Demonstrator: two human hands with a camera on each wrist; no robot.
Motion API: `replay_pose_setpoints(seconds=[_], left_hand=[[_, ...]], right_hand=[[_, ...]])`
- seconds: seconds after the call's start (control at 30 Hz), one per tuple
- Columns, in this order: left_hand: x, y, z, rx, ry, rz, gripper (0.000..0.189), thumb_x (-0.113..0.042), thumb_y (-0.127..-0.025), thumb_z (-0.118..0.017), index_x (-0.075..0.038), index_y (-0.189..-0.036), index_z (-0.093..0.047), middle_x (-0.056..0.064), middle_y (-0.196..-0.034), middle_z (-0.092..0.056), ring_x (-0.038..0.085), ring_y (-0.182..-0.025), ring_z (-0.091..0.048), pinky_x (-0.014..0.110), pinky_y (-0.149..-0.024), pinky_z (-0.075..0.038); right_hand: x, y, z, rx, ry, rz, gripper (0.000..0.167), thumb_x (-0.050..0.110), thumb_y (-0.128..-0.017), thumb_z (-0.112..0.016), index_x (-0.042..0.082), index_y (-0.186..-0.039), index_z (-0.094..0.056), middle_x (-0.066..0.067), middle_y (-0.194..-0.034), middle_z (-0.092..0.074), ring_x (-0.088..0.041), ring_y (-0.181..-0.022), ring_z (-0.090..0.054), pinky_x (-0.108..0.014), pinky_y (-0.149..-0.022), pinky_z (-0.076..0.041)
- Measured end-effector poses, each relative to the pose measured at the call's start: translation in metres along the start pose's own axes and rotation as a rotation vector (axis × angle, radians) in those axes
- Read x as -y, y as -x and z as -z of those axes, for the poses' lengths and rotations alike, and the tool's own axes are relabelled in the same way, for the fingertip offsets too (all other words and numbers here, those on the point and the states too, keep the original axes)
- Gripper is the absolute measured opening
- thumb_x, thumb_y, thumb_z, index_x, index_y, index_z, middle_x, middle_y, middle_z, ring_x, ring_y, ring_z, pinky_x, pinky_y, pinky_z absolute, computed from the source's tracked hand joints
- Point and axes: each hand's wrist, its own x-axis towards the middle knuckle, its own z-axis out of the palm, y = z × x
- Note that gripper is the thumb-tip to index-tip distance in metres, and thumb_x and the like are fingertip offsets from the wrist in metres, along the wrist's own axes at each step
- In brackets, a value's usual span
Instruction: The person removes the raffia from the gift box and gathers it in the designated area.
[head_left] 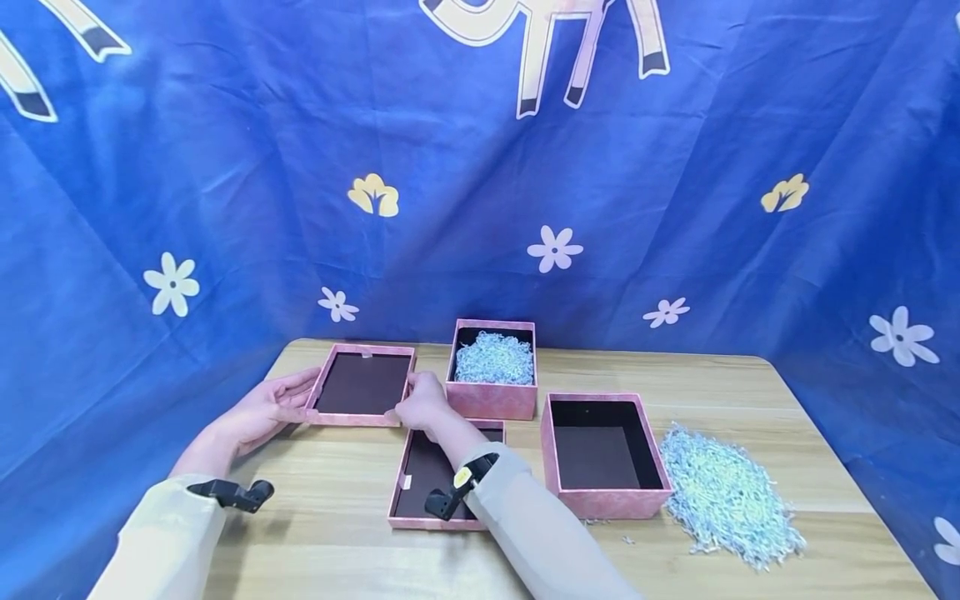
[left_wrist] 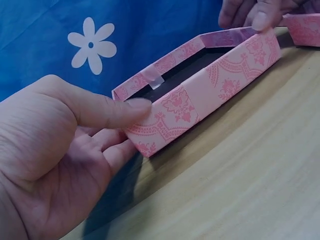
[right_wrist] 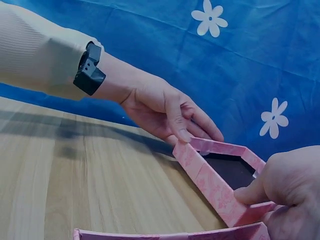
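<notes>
A shallow pink patterned box lid, dark inside and hollow side up, is at the table's far left. My left hand grips its left end, thumb over the rim and fingers beneath, as the left wrist view shows. At the opposite end my right hand pinches the rim, its thumb on the near wall. Beneath my right forearm lies a second pink lid, also hollow side up. Behind my right hand stands a deep pink box holding blue shredded paper.
Another deep pink box, dark inside with nothing in it, stands right of the second lid. A loose heap of blue shredded paper lies beside it, with a few stray shreds nearby. A blue patterned curtain hangs behind the wooden table.
</notes>
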Motion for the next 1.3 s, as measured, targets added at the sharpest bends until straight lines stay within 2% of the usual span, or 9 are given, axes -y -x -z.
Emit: replay_pose_setpoints(seconds=[0.17,0.37,0.7,0.8,0.87,0.93,1.03,1.17,1.3], left_hand=[[-0.014,0.003,-0.007,-0.095,-0.147,0.03,0.085,0.007,-0.097,-0.07,0.014,-0.162,-0.016,0.036,-0.164,-0.019,0.012,-0.14,-0.049,0.017,-0.105,-0.045],[-0.041,0.001,-0.016,-0.228,-0.357,0.052,0.076,-0.014,-0.102,-0.074,0.006,-0.162,-0.032,0.028,-0.16,-0.04,0.035,-0.147,-0.043,0.011,-0.099,-0.046],[-0.094,-0.01,-0.07,-0.316,-0.519,-0.035,0.062,-0.027,-0.102,-0.076,-0.002,-0.154,-0.053,0.019,-0.148,-0.059,0.024,-0.132,-0.061,0.009,-0.092,-0.049],[-0.104,-0.011,-0.086,-0.314,-0.505,-0.06,0.06,-0.027,-0.101,-0.076,-0.003,-0.152,-0.055,0.018,-0.148,-0.06,0.013,-0.122,-0.067,0.012,-0.068,-0.053],[-0.109,-0.014,-0.096,-0.304,-0.477,-0.085,0.059,-0.026,-0.101,-0.077,-0.002,-0.151,-0.057,0.019,-0.146,-0.061,0.007,-0.117,-0.068,0.012,-0.067,-0.053],[-0.113,-0.017,-0.106,-0.298,-0.448,-0.103,0.056,-0.024,-0.101,-0.077,-0.001,-0.148,-0.059,0.018,-0.145,-0.063,0.006,-0.116,-0.068,0.013,-0.069,-0.055],[-0.116,-0.022,-0.119,-0.288,-0.431,-0.143,0.054,-0.022,-0.1,-0.078,0.001,-0.146,-0.06,0.019,-0.144,-0.064,0.016,-0.124,-0.067,0.014,-0.095,-0.052],[-0.118,-0.027,-0.136,-0.277,-0.405,-0.158,0.054,-0.02,-0.099,-0.078,0.002,-0.145,-0.06,0.018,-0.144,-0.064,0.032,-0.131,-0.062,0.017,-0.098,-0.052],[-0.118,-0.034,-0.151,-0.256,-0.374,-0.16,0.054,-0.018,-0.099,-0.079,0.001,-0.146,-0.06,0.017,-0.144,-0.064,0.029,-0.129,-0.064,0.017,-0.098,-0.051]], right_hand=[[0.013,0.009,0.006,-0.013,0.05,0.017,0.085,-0.004,-0.077,-0.091,0.0,-0.153,-0.054,-0.011,-0.155,-0.055,-0.024,-0.145,-0.046,-0.037,-0.117,-0.041],[0.031,0.017,0.016,0.019,0.027,0.117,0.078,0.002,-0.08,-0.092,0.006,-0.151,-0.059,-0.006,-0.151,-0.06,-0.025,-0.142,-0.052,-0.034,-0.115,-0.045],[0.059,0.03,0.059,0.128,-0.124,0.307,0.043,0.0,-0.087,-0.086,0.0,-0.128,-0.073,-0.01,-0.124,-0.076,-0.028,-0.117,-0.072,-0.029,-0.092,-0.06],[0.062,0.029,0.074,0.137,-0.106,0.345,0.037,0.001,-0.088,-0.085,0.001,-0.123,-0.075,-0.009,-0.116,-0.078,-0.026,-0.11,-0.074,-0.027,-0.086,-0.06],[0.063,0.027,0.086,0.137,-0.095,0.357,0.036,0.001,-0.087,-0.086,0.001,-0.122,-0.075,-0.01,-0.115,-0.078,-0.027,-0.109,-0.075,-0.028,-0.085,-0.061],[0.064,0.024,0.099,0.139,-0.082,0.373,0.036,0.001,-0.087,-0.086,-0.001,-0.122,-0.075,-0.012,-0.119,-0.077,-0.028,-0.109,-0.075,-0.03,-0.085,-0.062],[0.063,0.021,0.118,0.141,-0.07,0.394,0.036,0.001,-0.088,-0.085,-0.002,-0.123,-0.074,-0.015,-0.124,-0.075,-0.03,-0.112,-0.074,-0.033,-0.088,-0.062],[0.057,0.018,0.143,0.12,-0.024,0.402,0.035,0.004,-0.09,-0.085,0.001,-0.123,-0.075,-0.012,-0.122,-0.075,-0.03,-0.113,-0.073,-0.033,-0.09,-0.061],[0.05,0.015,0.164,0.099,0.021,0.411,0.035,0.007,-0.09,-0.085,0.002,-0.124,-0.075,-0.011,-0.118,-0.076,-0.033,-0.114,-0.071,-0.034,-0.09,-0.061]])
